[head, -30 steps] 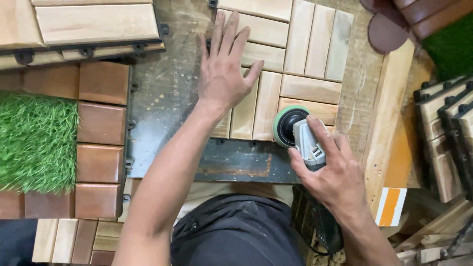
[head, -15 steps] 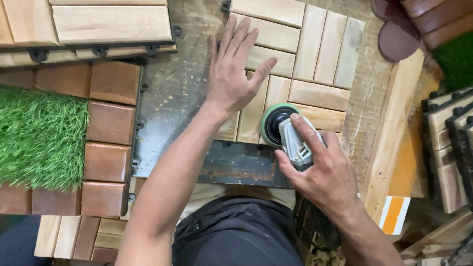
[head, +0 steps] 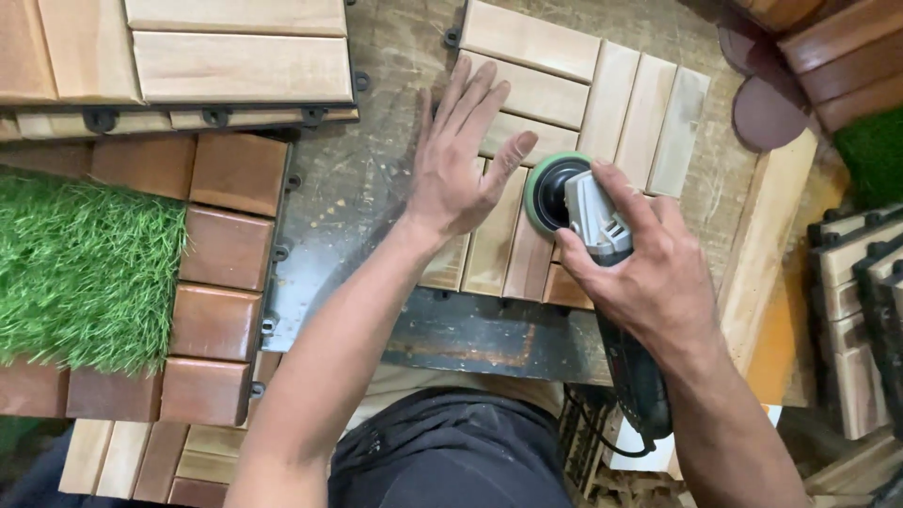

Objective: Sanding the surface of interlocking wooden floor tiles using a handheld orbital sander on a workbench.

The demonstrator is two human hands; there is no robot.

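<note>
Your right hand (head: pixel 649 273) grips sander (head: pixel 588 212), disc flat on wooden tile (head: pixel 583 103) centre. Your left hand (head: pixel 461 165) lies just left, fingers spread, pressing slats; slats under disc run away from you.

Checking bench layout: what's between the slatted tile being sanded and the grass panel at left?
In the head view: a bare, scuffed worktop strip, then reddish-brown wooden blocks, which border the grass panel. The pale tile lies right of it.

No screens or signs observed, one small white label with an orange stripe (head: pixel 776 411) at lower right (mostly hidden behind the forearm)
</note>
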